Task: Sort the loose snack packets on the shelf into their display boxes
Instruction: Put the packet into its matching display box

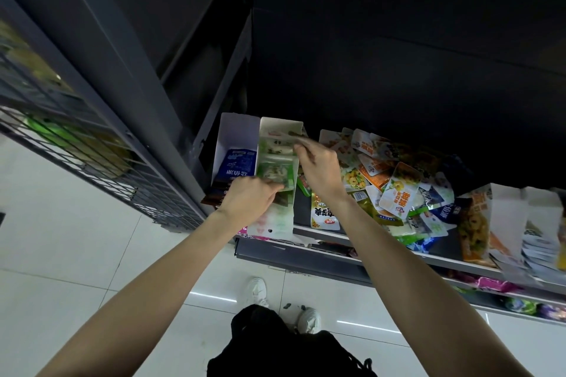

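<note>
Dark shelf: green-packet box with both hands pinching its packets, blue-packet box alongside.

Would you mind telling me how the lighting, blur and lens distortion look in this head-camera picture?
Head view: the upper shelf bay is nearly black, while the pile of loose packets and the green display box are lit. The right hand and the packet it pinches are motion-blurred; the left hand is sharper. Wide-angle distortion bends the shelf edge and stretches the forearms. Bright glare streaks lie on the floor tiles.
</note>
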`<state>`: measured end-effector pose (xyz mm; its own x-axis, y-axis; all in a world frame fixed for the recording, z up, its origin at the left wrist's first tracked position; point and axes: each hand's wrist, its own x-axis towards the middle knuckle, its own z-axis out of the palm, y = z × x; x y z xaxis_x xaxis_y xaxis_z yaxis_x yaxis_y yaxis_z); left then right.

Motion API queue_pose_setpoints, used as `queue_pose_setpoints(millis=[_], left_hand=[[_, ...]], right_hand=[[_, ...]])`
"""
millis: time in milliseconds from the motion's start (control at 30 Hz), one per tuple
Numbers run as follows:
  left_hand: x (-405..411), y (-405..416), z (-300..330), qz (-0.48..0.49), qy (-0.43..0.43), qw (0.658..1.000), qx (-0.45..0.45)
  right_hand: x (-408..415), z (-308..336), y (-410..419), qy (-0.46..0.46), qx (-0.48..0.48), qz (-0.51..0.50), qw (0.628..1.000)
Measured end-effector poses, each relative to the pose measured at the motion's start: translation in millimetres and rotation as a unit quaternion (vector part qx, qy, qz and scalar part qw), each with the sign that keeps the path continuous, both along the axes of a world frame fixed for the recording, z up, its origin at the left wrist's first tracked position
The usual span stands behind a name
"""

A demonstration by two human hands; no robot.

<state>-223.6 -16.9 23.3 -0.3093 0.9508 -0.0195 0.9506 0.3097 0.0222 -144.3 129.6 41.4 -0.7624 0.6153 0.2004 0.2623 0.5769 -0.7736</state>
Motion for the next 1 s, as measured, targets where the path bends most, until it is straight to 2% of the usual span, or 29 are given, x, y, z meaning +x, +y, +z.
queue_pose_setpoints(millis=[67,133,267,333,433,567,700,833,900,1000], left_hand=[[3.3,-9.0,6.1,-0.018,-0.030,0.994,0.105],[6.7,-17.0,9.0,-0.039,-0.040,0.982,0.179],[10.3,-25.7,6.9,-0.027,-0.052,0.979,0.196],[11.9,-25.7,5.7,-0.022,-0.058,0.979,0.194],[12.6,-24.0,5.9,-0.017,-0.058,0.979,0.193],[9.9,-22.3,1.8,-0.004,-0.056,0.982,0.180],[10.7,-18.3,-2.3,0.002,-0.055,0.984,0.169],[27.1,-8.3,17.3,0.010,-0.057,0.973,0.225],[47.9,4.5,28.5,-0.019,-0.078,0.962,0.260],[88.1,34.1,24.6,-0.076,-0.133,0.953,0.260]], right_hand=[[-0.6,-5.0,-0.5,-0.073,0.024,0.024,0.997],[1.8,-15.3,-2.2,-0.181,0.073,0.068,0.978],[12.0,-32.6,-3.8,-0.308,0.191,0.169,0.917],[13.6,-30.9,-3.8,-0.316,0.187,0.188,0.911],[12.3,-23.6,-1.5,-0.284,0.149,0.173,0.931],[18.2,-19.1,4.9,-0.268,0.115,0.191,0.937],[43.3,-10.0,9.0,-0.146,0.090,0.134,0.976],[109.1,-11.2,16.8,-0.059,0.071,0.025,0.995],[150.0,-25.5,25.0,-0.070,0.066,-0.061,0.994],[197.4,-50.0,44.0,-0.152,0.076,-0.193,0.966]])
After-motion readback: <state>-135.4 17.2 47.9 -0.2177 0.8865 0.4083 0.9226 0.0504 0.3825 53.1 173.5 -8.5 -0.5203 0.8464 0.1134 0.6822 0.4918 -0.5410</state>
